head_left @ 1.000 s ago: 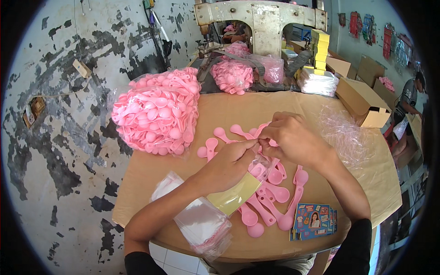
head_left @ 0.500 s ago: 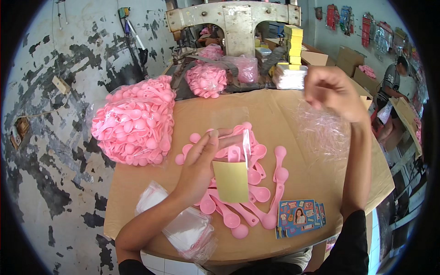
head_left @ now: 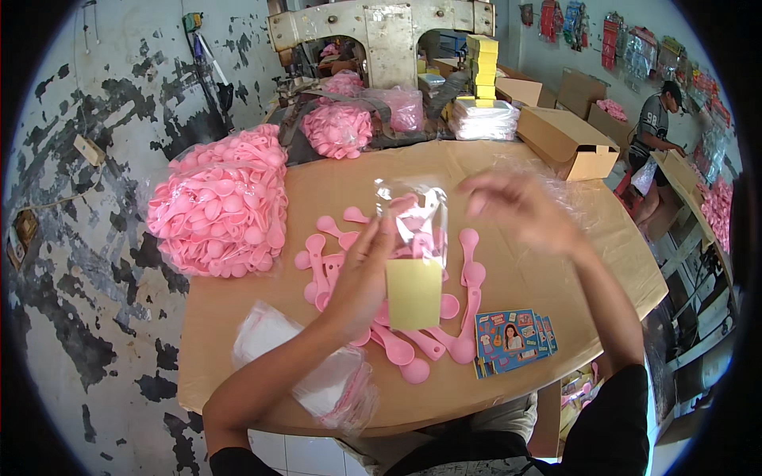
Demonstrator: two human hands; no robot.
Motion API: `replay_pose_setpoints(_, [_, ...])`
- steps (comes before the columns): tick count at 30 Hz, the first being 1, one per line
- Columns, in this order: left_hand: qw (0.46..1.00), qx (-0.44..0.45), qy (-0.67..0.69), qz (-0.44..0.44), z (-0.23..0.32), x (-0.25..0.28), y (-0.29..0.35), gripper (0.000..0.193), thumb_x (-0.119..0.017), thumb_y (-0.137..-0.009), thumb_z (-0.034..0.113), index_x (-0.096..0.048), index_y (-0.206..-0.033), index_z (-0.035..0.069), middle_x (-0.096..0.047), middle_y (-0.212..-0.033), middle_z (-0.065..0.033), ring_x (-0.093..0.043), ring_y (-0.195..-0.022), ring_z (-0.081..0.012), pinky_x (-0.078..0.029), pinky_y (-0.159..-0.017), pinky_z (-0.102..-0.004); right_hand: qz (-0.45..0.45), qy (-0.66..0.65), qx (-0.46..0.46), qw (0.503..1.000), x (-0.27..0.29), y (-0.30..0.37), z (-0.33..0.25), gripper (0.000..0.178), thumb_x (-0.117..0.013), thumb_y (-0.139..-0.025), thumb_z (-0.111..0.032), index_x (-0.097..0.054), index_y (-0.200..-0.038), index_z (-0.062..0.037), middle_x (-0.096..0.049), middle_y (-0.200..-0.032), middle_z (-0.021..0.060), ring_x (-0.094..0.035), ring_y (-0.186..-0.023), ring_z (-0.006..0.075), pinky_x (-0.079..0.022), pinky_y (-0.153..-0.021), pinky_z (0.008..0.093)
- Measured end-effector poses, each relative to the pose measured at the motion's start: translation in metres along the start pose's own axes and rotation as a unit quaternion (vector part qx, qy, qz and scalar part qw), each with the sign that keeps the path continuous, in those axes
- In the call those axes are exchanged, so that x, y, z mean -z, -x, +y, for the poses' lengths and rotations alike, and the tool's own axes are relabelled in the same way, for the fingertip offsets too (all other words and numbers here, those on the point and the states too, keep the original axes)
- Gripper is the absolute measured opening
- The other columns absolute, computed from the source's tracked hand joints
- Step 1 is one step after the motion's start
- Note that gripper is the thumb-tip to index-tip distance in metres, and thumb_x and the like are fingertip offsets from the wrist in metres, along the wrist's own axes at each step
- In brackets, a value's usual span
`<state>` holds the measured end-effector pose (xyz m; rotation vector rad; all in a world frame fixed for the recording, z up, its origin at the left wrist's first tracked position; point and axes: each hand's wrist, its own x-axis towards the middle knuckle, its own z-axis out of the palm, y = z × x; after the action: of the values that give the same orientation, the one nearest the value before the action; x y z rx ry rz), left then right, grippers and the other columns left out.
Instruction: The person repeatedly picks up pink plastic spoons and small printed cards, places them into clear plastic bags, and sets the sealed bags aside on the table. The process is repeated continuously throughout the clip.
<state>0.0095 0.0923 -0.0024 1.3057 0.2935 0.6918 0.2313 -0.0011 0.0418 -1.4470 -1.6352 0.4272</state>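
My left hand point(head_left: 367, 266) is closed on the side edge of a clear plastic bag point(head_left: 427, 208), holding it upright above the table. A card with a plain yellow side point(head_left: 413, 294) fills the bag's lower half. Pink spoons show through the clear upper part; whether any lies inside I cannot tell. My right hand point(head_left: 520, 208) hovers just right of the bag's top, apart from it, its fingers smeared by motion. Loose pink measuring spoons point(head_left: 394, 346) lie beneath and around my left hand. Beside them is a small stack of blue printed cards point(head_left: 514, 343).
Flat clear bags point(head_left: 317, 389) lie near my left forearm. A large bag of pink spoons point(head_left: 218, 208) stands at the left. Behind the table are smaller spoon bags point(head_left: 337, 129), stacked yellow cards point(head_left: 482, 67) and a cardboard box point(head_left: 565, 143). A person point(head_left: 657, 131) works far right.
My right hand has come down and left, from the table's far right toward the bag. The bag in my left hand now stands more open to view, and the whole view has shifted slightly.
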Motion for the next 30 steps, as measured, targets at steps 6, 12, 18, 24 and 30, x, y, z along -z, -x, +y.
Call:
replay_pose_setpoints(6, [0.983,0.079,0.159,-0.050,0.001,-0.010,0.008,0.055,-0.034,-0.102,0.044,-0.041,-0.138,0.003,-0.062,-0.104,-0.0068,-0.064,-0.085,-0.0127,-0.055,-0.070,-0.0255,-0.074,-0.099,0.014,0.992,-0.061,-0.007,-0.009,0.019,-0.068,-0.088,-0.016,-0.069,-0.103,-0.0044,-0.063,-0.068,0.0001,-0.048,-0.059,0.0025,-0.039,-0.050,0.0238])
replay_pose_setpoints(12, [0.996,0.066,0.051,0.034,-0.008,0.008,0.001,0.048,-0.037,-0.102,0.040,-0.050,-0.129,0.002,-0.062,-0.106,-0.0060,-0.064,-0.087,-0.0119,-0.055,-0.071,-0.0255,-0.047,-0.158,0.006,0.986,-0.069,-0.008,0.008,0.017,-0.068,-0.088,-0.010,-0.068,-0.104,-0.0021,-0.065,-0.074,0.0007,-0.051,-0.062,0.0006,-0.041,-0.053,0.0200])
replay_pose_setpoints(18, [0.995,0.088,-0.040,-0.002,-0.006,0.007,-0.002,0.043,-0.043,-0.102,0.032,-0.051,-0.130,0.001,-0.063,-0.107,-0.0061,-0.063,-0.092,-0.0106,-0.055,-0.076,-0.0254,-0.133,-0.226,-0.029,0.965,-0.044,-0.008,0.014,0.015,-0.066,-0.088,-0.003,-0.066,-0.102,0.0007,-0.069,-0.093,0.0052,-0.064,-0.086,0.0087,-0.051,-0.077,0.0226])
replay_pose_setpoints(24, [0.991,0.042,-0.121,-0.038,0.009,0.006,-0.005,0.036,-0.052,-0.099,0.019,-0.053,-0.129,-0.002,-0.064,-0.107,-0.0081,-0.064,-0.092,-0.0117,-0.054,-0.082,-0.0263,-0.124,-0.209,-0.026,0.970,-0.038,-0.008,0.023,0.018,-0.066,-0.090,-0.010,-0.067,-0.104,0.0005,-0.069,-0.091,0.0038,-0.060,-0.084,0.0063,-0.049,-0.075,0.0225])
replay_pose_setpoints(30, [0.987,0.046,-0.149,-0.044,0.014,0.017,-0.009,0.032,-0.052,-0.097,0.012,-0.054,-0.126,-0.001,-0.061,-0.117,-0.0098,-0.063,-0.102,-0.0178,-0.056,-0.084,-0.0312,-0.104,-0.227,-0.036,0.968,-0.037,-0.008,0.023,0.020,-0.064,-0.090,-0.007,-0.066,-0.108,0.0019,-0.068,-0.094,0.0051,-0.062,-0.086,0.0085,-0.051,-0.079,0.0250])
